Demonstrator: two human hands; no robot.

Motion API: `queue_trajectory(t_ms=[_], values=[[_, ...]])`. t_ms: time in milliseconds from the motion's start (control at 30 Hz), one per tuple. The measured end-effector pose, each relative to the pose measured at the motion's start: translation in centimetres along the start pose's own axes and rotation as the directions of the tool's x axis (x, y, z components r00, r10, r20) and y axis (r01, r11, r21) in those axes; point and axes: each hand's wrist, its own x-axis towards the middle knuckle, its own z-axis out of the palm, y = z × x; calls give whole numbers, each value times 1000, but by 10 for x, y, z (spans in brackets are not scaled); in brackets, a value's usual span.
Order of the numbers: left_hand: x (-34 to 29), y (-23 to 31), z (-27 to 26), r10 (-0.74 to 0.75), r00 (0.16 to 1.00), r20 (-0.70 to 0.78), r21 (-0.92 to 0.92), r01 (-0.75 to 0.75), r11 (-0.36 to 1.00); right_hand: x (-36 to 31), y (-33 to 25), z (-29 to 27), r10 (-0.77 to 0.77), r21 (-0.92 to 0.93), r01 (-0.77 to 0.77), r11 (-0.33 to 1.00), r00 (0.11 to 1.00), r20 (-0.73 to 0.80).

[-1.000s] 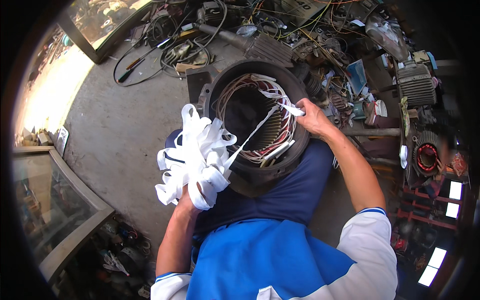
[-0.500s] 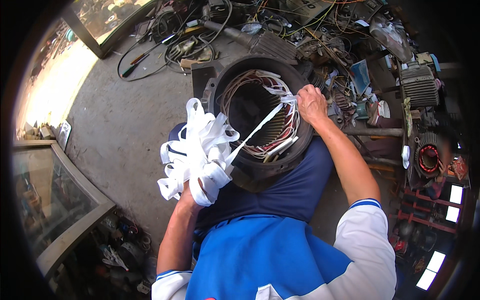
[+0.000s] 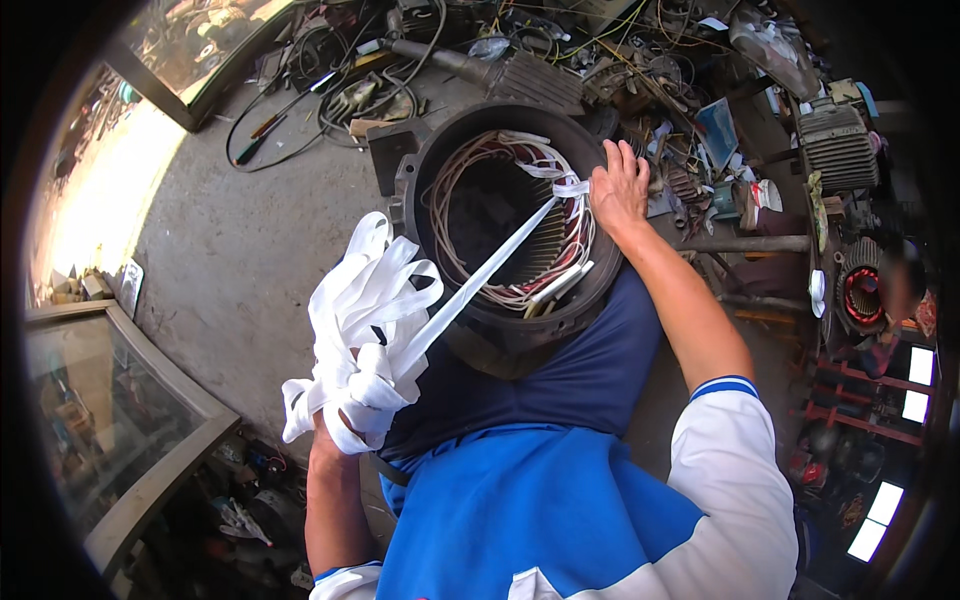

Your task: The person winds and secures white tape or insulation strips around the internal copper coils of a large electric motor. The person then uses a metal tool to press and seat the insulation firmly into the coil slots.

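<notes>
Stator winding, tape-bound at upper right, elsewhere apparently unwrapped; left hand, fingers clutching white tape; right hand, fingers' hold indeterminate.

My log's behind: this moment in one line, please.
left hand: holds white tape bundle; right hand: beside wire coil; tape strip: taut, bundle to coil; coil: inside motor housing
</notes>
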Motion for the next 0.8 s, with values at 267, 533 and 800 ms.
queue_trajectory(t_ms=[267,533,800], values=[[-36,-9,-2,-211,973,95,-236,228,945,8,-12,6,122,-54,-116,992,982,147],[-38,25,-44,-214,976,-42,-777,103,621,8,-12,10,156,-102,-146,984,983,99],[-44,3,-52,423,883,-203,432,-307,848,-20,-7,-10,70,35,-69,997,997,-27]])
